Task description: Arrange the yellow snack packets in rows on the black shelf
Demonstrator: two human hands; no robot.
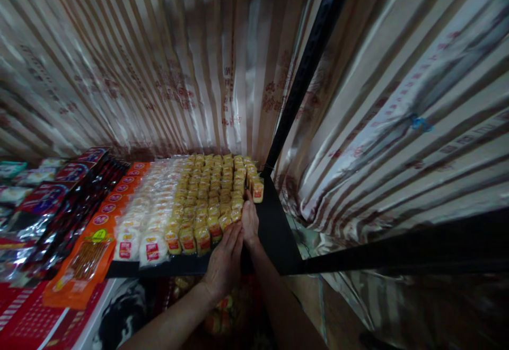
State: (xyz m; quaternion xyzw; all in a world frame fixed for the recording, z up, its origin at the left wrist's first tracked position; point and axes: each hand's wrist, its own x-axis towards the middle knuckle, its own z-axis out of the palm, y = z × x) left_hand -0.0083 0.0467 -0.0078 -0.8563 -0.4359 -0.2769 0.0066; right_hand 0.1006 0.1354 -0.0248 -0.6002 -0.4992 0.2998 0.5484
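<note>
On the black shelf (274, 233), the near right edge of a block of small yellow snack packets (210, 191) is touched by both hands, which are laid side by side: the left hand (225, 260) rests flat with fingers extended against the front packets, and the right hand (249, 222) is pressed along the block's side. Just left of the block, white round packets (147, 217) and orange packets (91, 249) are laid in rows. Behind the shelf, a striped curtain (159, 63) is hung.

Small yellow snack packs (210, 191), clear-wrapped, red labels, upright in tight rows on black shelf (274, 233), right block, near-right edge.
</note>
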